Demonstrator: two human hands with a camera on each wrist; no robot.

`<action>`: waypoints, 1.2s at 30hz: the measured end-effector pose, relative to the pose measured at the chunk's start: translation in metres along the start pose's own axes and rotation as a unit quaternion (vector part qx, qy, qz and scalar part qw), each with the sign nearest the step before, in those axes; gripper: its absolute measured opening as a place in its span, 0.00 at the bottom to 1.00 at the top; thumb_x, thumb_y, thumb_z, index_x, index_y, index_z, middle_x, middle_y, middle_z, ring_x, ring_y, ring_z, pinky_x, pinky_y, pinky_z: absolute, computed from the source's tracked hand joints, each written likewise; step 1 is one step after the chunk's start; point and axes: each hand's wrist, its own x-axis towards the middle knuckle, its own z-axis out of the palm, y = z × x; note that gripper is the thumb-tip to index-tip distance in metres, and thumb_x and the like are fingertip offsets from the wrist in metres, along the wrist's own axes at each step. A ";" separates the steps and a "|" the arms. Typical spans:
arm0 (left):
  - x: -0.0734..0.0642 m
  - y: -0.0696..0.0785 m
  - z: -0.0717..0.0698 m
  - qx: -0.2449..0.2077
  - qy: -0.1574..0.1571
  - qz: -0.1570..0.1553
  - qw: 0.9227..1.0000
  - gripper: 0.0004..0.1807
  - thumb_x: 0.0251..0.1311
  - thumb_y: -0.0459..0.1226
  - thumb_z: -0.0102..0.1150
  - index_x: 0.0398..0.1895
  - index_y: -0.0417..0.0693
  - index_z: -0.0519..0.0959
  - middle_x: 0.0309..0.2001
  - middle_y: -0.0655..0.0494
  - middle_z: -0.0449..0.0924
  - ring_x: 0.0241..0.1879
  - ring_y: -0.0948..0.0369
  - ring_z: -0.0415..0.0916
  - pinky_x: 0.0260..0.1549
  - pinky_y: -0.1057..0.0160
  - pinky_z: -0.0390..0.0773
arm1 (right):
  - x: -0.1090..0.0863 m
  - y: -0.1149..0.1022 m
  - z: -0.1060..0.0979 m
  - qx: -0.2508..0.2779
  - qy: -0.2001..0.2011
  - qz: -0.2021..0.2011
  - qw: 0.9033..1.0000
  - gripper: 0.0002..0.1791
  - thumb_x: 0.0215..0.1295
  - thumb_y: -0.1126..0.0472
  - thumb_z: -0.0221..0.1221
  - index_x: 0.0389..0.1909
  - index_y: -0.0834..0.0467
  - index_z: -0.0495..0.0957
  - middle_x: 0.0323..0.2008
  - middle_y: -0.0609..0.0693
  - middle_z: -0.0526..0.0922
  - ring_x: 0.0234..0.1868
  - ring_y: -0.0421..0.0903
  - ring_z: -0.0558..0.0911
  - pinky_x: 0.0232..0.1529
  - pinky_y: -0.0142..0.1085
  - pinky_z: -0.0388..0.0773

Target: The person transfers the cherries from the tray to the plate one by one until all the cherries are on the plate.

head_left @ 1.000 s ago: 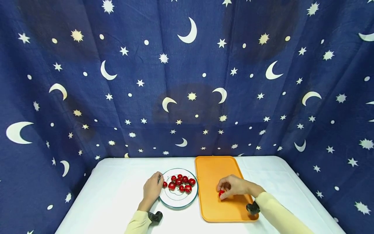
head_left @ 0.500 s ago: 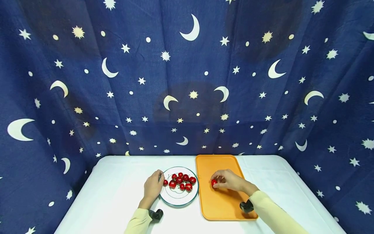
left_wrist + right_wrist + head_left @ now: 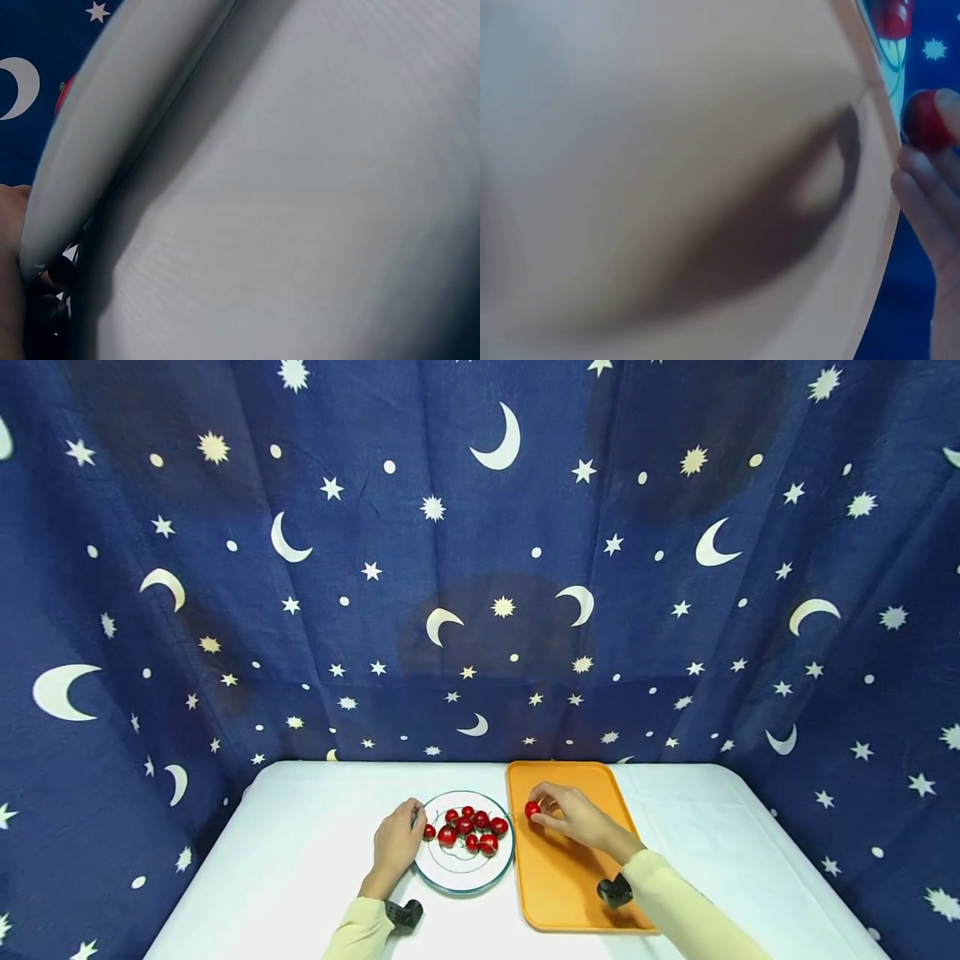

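My right hand [image 3: 573, 814] pinches a red cherry [image 3: 532, 810] between thumb and fingertips over the far left part of the orange tray [image 3: 555, 893]. In the right wrist view, this cherry [image 3: 926, 121] is round and dark red, and the hand's shadow falls across the tray. My left hand [image 3: 397, 842] grips the left rim of a white plate [image 3: 461, 882] with a green-blue edge. Several red cherries [image 3: 464, 826] with thin green stems lie on that plate, one close to the left fingertips. The left wrist view mostly shows the plate's underside [image 3: 120, 120], with fingers beneath the rim.
A white cloth covers the table [image 3: 315, 827]. The tray stands just right of the plate, their edges very close. A dark blue curtain [image 3: 480, 568] with moons and stars closes off the back and both sides. Black wrist cameras [image 3: 615, 891] sit on both wrists.
My right hand has carried the cherry from the middle of the tray leftward and away from me, toward the plate. The left hand has stayed at the plate's rim.
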 end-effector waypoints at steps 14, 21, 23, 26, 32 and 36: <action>0.000 0.000 0.000 0.006 -0.010 -0.005 1.000 0.09 0.71 0.40 0.54 0.40 0.48 0.82 0.39 0.51 0.88 0.39 0.46 0.86 0.39 0.46 0.81 | 0.022 -0.016 0.022 -0.002 0.030 -0.026 0.999 0.09 0.67 0.66 0.65 0.46 0.59 0.80 0.41 0.52 0.89 0.40 0.45 0.89 0.44 0.35 0.86; 0.000 0.001 0.001 0.007 -0.012 -0.005 1.000 0.08 0.70 0.40 0.54 0.39 0.49 0.82 0.36 0.52 0.87 0.37 0.47 0.86 0.38 0.46 0.80 | 0.030 -0.022 0.034 0.002 0.033 -0.016 0.999 0.10 0.66 0.68 0.65 0.46 0.60 0.78 0.42 0.53 0.88 0.42 0.48 0.90 0.45 0.36 0.87; 0.000 0.001 0.001 0.004 -0.012 -0.007 1.000 0.08 0.70 0.40 0.54 0.39 0.49 0.82 0.36 0.52 0.86 0.36 0.47 0.85 0.38 0.46 0.79 | 0.031 -0.024 0.035 0.007 0.027 -0.015 0.999 0.10 0.67 0.68 0.65 0.46 0.61 0.77 0.42 0.54 0.88 0.43 0.48 0.90 0.45 0.36 0.87; 0.000 0.002 0.002 0.004 -0.012 -0.006 1.000 0.08 0.70 0.40 0.54 0.40 0.48 0.82 0.36 0.52 0.86 0.36 0.47 0.85 0.38 0.46 0.79 | 0.033 -0.026 0.037 0.008 0.017 -0.008 1.000 0.09 0.68 0.67 0.64 0.47 0.60 0.77 0.43 0.52 0.88 0.43 0.47 0.89 0.46 0.36 0.86; 0.001 0.002 0.001 0.008 -0.010 -0.006 1.000 0.08 0.70 0.40 0.54 0.39 0.47 0.82 0.37 0.51 0.87 0.37 0.46 0.85 0.38 0.46 0.79 | 0.034 -0.029 0.039 -0.019 0.012 0.007 1.000 0.09 0.69 0.62 0.64 0.47 0.56 0.78 0.44 0.49 0.87 0.45 0.47 0.88 0.50 0.40 0.86; 0.002 0.002 0.001 0.007 -0.008 -0.008 1.000 0.08 0.70 0.39 0.54 0.39 0.47 0.82 0.37 0.50 0.87 0.37 0.46 0.86 0.39 0.45 0.80 | 0.034 -0.030 0.041 -0.040 0.014 0.018 0.999 0.09 0.70 0.59 0.64 0.48 0.53 0.78 0.46 0.48 0.87 0.48 0.49 0.87 0.53 0.44 0.85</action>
